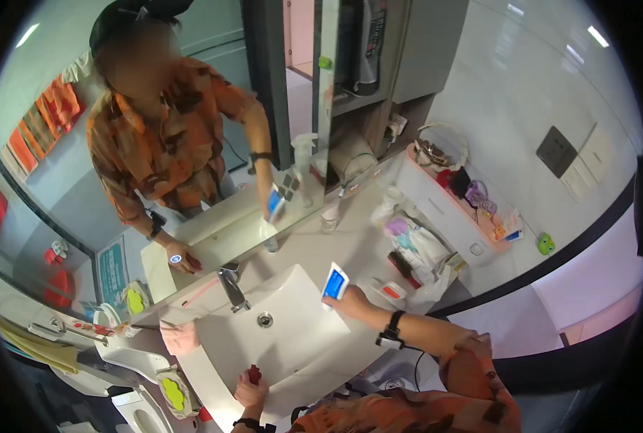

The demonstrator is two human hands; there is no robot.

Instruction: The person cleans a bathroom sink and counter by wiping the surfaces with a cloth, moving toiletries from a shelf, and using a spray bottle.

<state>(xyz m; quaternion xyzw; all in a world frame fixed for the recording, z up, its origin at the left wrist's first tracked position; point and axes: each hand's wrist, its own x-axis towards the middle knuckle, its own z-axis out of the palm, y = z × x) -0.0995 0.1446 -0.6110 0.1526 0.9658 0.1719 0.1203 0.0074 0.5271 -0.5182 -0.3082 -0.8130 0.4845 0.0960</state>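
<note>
My right hand (352, 302) grips a white and blue squeeze tube (335, 282), held upright above the right side of the white washbasin (321, 354). At the basin's near left rim is my left hand (251, 391), with its fingers around a small dark red object (254, 374) whose exact kind I cannot tell. Between my hands lies the basin's bowl, with a metal drain (265, 320) in its floor. A chrome faucet (233, 289) stands at the far edge. The wall mirror (229, 216) reflects me holding the tube.
A folded pink cloth (179, 336) lies at the basin's left corner. On the right of the counter are a hairbrush (404, 269), a soap box (387, 292), plastic packaging (421, 238) and a white drawer organizer (440, 208) topped with hair accessories. A toilet (145, 414) stands low at left.
</note>
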